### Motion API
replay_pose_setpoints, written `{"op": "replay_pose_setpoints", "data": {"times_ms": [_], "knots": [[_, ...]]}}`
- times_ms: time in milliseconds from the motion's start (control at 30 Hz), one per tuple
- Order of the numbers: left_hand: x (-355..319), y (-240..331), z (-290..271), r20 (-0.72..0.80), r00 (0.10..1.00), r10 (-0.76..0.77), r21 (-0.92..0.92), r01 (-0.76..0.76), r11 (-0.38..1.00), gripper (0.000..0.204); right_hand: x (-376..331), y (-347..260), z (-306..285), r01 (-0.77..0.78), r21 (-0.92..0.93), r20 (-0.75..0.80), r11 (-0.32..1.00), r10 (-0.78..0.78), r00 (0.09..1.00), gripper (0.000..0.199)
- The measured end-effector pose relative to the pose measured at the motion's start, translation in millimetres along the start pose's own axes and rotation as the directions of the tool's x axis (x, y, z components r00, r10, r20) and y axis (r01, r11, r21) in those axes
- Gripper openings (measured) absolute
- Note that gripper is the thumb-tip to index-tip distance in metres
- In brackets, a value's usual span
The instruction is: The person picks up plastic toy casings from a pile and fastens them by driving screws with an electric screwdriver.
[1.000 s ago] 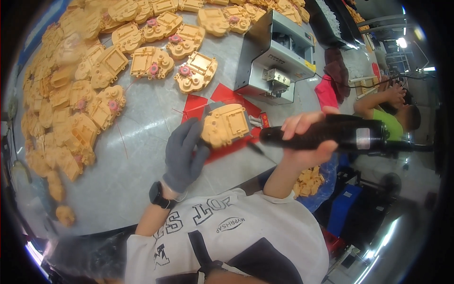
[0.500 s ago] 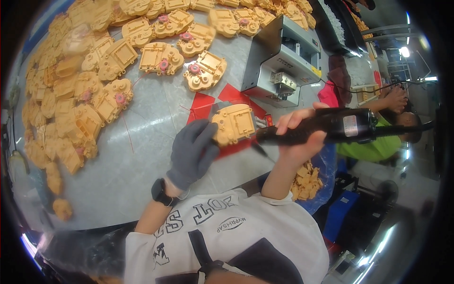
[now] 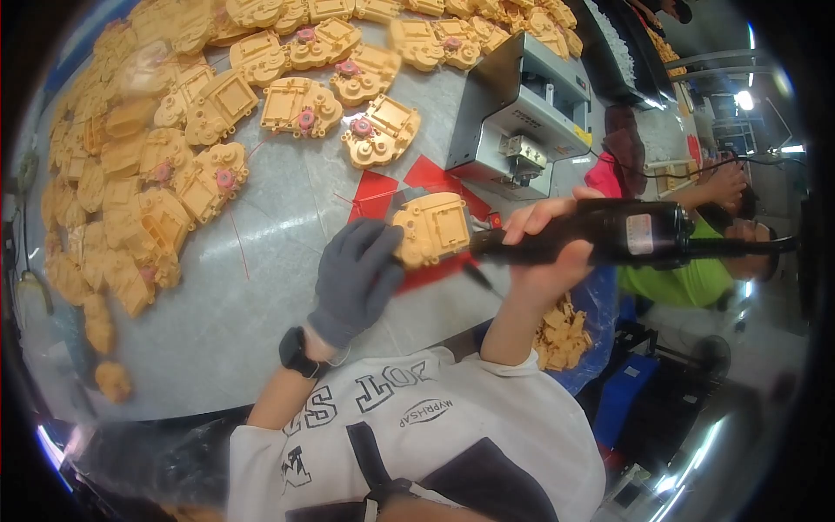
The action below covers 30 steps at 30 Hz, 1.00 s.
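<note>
Between the fingers and thumb of my left hand (image 3: 355,278), in a grey glove, is a yellow plastic housing (image 3: 432,228). The housing sits over red sheets (image 3: 376,193) on the table, its rectangular recess facing up. My bare right hand (image 3: 550,271) is wrapped round a black electric screwdriver (image 3: 609,230), which lies nearly level with its cable running off to the right. The screwdriver's narrow front end points left at the housing's right edge. Whether its tip touches the housing cannot be made out.
Many yellow housings (image 3: 130,200) are heaped across the table's left and far side, some with pink round parts and thin red wires. A grey machine (image 3: 487,113) stands beyond my right hand. Small yellow pieces (image 3: 564,337) fill a blue-lined container. A person in green (image 3: 678,283) is at the right.
Both hands, the housing and the screwdriver keep almost the same places. The table things sit very slightly further right in the picture. The person in green has shifted a little.
</note>
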<state>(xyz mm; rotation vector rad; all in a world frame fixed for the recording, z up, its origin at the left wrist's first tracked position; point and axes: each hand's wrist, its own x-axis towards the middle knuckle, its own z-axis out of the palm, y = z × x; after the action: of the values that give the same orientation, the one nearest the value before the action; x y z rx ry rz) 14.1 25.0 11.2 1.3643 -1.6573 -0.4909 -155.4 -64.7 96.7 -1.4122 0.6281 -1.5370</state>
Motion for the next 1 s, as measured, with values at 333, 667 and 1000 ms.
{"op": "replay_pose_setpoints", "data": {"times_ms": [333, 667, 1000], "knots": [[-0.2, 0.0, -0.1, -0.016, 1.000, 0.008, -0.004, -0.008, 1.000, 0.042, -3.6, -2.6, 3.0, 0.010, 0.005, 0.018, 1.000, -0.010, 1.000, 0.059], [-1.2, -1.7, 0.0, -0.011, 1.000, 0.007, -0.012, -0.007, 1.000, 0.043, -3.9, -2.0, 7.1, 0.022, -0.014, 0.012, 1.000, -0.021, 1.000, 0.058], [-1.4, -1.9, -0.2, -0.010, 1.000, 0.007, -0.012, -0.007, 1.000, 0.042, -5.3, -2.7, 7.9, 0.032, -0.030, 0.017, 0.999, -0.032, 0.999, 0.057]]}}
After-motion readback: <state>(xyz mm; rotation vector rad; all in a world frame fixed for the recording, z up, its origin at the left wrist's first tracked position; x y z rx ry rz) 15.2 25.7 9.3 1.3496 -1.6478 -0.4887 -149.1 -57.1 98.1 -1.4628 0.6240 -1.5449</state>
